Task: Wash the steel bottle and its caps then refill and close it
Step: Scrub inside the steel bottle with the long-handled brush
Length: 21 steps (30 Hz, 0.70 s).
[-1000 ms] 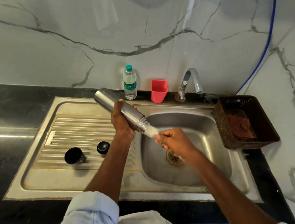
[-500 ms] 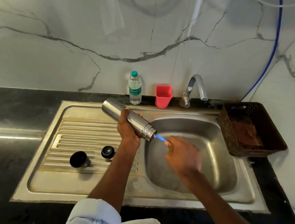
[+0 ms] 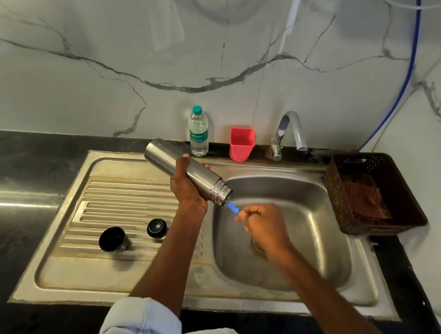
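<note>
Fingers: left hand (image 3: 187, 187) is wrapping round the steel bottle (image 3: 186, 169) at mid-body; right hand (image 3: 264, 226) is pinching the blue brush handle (image 3: 232, 207), fingers curled tight.
Bottle: being held over the sink's (image 3: 358, 300) left rim, tilted, base toward 10 o'clock, threaded mouth toward 4 o'clock.
Key relation: mouth is lying at 10 o'clock from the right fingertips, just beside them; brush head is sitting hidden inside, handle running along the bottle's long axis.
Nearer hand: right, for any stroke along that axis.
Caps: cup cap (image 3: 113, 239) and stopper (image 3: 156, 228) are resting on the drainboard, at 7 o'clock from the bottle.
Judgement: scrubbing looks underway; rinse and refill not yet done.
</note>
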{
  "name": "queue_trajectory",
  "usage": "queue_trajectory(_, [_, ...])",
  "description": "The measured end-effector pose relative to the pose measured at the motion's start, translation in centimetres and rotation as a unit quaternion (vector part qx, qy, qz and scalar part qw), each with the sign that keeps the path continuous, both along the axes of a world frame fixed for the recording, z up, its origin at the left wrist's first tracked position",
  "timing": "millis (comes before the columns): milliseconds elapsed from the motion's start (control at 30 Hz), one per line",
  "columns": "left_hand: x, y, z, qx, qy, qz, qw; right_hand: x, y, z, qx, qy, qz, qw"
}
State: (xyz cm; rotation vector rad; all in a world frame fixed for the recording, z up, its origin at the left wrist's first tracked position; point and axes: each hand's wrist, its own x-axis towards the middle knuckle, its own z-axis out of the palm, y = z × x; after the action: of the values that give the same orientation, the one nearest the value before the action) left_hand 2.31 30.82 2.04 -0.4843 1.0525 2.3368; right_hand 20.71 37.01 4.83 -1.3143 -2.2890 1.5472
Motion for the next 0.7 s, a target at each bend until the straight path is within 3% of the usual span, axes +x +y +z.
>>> queue_trajectory(33, [-0.1, -0.3, 0.0, 0.001, 0.018, -0.018, 1.0, 0.2, 0.6, 0.5, -0.229, 0.012, -0.016, 0.973])
queue_trajectory(67, [-0.3, -0.5, -0.1, 0.005, 0.029, -0.033, 0.999, 0.7, 1.1, 0.9, -0.349, 0.014, -0.026, 0.937])
queue_trajectory(100, [-0.4, -0.7, -0.2, 0.01, 0.032, -0.041, 0.999, 1.0, 1.6, 0.9, -0.366, 0.024, -0.008, 0.93])
queue_trajectory(133, [-0.5, -0.8, -0.4, 0.009, 0.029, -0.039, 0.999, 1.2, 1.7, 0.8, -0.298, 0.034, 0.016, 0.954])
queue_trajectory(167, [-0.3, -0.8, -0.5, 0.005, 0.023, -0.033, 0.999, 1.2, 1.4, 0.7, -0.151, 0.034, 0.051, 0.987])
queue_trajectory(200, [0.0, -0.6, -0.6, -0.002, 0.014, -0.026, 1.0, 1.0, 1.1, 0.5, 0.055, -0.003, 0.077, 0.996])
queue_trajectory(233, [0.4, -0.4, -0.8, -0.004, 0.004, -0.02, 1.0, 0.6, 0.8, 0.5, 0.232, -0.063, 0.117, 0.964])
queue_trajectory(267, [0.8, -0.2, -1.1, -0.002, -0.004, -0.013, 1.0, 0.1, 0.4, 0.5, 0.342, -0.116, 0.14, 0.922])
queue_trajectory(300, [1.0, -0.1, -1.2, 0.004, -0.011, -0.007, 1.0, -0.3, 0.0, 0.3, 0.382, -0.126, 0.136, 0.905])
queue_trajectory(333, [1.0, -0.3, -1.5, 0.006, -0.013, -0.005, 1.0, -0.5, -0.1, 0.0, 0.352, -0.116, 0.13, 0.92])
queue_trajectory(400, [0.6, -0.7, -1.7, -0.007, 0.004, -0.013, 1.0, 0.0, 0.6, -0.5, 0.117, -0.042, 0.092, 0.988])
queue_trajectory(433, [0.3, -1.0, -1.6, -0.014, 0.018, -0.022, 1.0, 0.5, 1.1, -0.7, -0.051, -0.012, 0.062, 0.997])
queue_trajectory(467, [-0.1, -1.2, -1.6, -0.018, 0.026, -0.028, 0.999, 1.4, 1.7, -0.7, -0.184, -0.012, 0.051, 0.982])
queue_trajectory(500, [-0.6, -1.3, -1.4, -0.02, 0.026, -0.027, 0.999, 2.4, 2.3, -0.6, -0.254, -0.018, 0.058, 0.965])
queue_trajectory(567, [-1.7, -1.7, -1.1, -0.039, 0.011, 0.006, 0.999, 4.2, 3.7, -0.5, -0.261, -0.038, 0.104, 0.959])
queue_trajectory(700, [-3.9, -2.2, -1.7, -0.082, -0.008, 0.094, 0.992, 6.8, 4.9, -0.1, -0.145, -0.018, 0.136, 0.98])
